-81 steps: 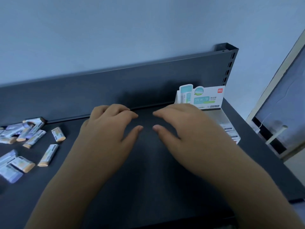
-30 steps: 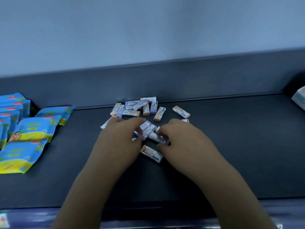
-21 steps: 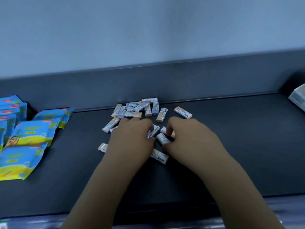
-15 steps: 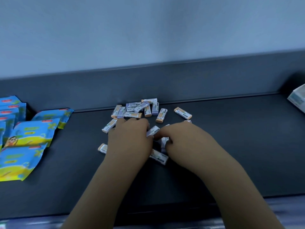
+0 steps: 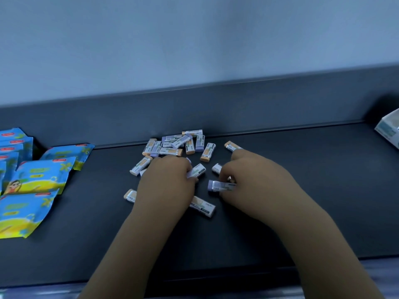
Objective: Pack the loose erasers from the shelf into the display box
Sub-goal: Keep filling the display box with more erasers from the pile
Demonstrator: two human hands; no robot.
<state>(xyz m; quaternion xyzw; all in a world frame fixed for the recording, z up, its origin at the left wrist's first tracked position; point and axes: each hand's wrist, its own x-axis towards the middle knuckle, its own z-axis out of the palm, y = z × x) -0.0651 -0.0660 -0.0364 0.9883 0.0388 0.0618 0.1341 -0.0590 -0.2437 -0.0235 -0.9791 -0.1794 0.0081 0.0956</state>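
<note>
Lying at the left end of the dark shelf [image 5: 313,201], blue and yellow packets [image 5: 36,180] overlap one another from the back wall toward the front edge. Near the middle of the shelf, a heap of loose erasers [image 5: 179,145] in printed sleeves, some tan-tipped and some purple-tipped, sits against the back wall. A tan-tipped stray eraser [image 5: 140,166] lies just in front of the heap. Nearer the front edge, a second stray eraser [image 5: 129,195] shows partly from under the left wrist.

The left hand [image 5: 166,184] rests palm down among them. Its fingers [image 5: 183,167] are curled round a white-sleeved eraser [image 5: 197,170], which sticks out to the right. Just in front of both hands a long flat eraser [image 5: 203,207] lies on the shelf, one end under the left hand.

The right hand [image 5: 257,180] is close beside the left one, not touching it. Its thumb and curled fingers pinch a purple-ended eraser [image 5: 220,186], held level above the shelf. Another small eraser [image 5: 216,168] lies just behind that one. The forefinger [image 5: 239,155] reaches back and touches an outlying eraser [image 5: 231,146] to the right of the heap.

At the far right end, by the back wall and well apart from the erasers, only a corner of the display box [image 5: 388,130] is in view. What it holds cannot be seen.
</note>
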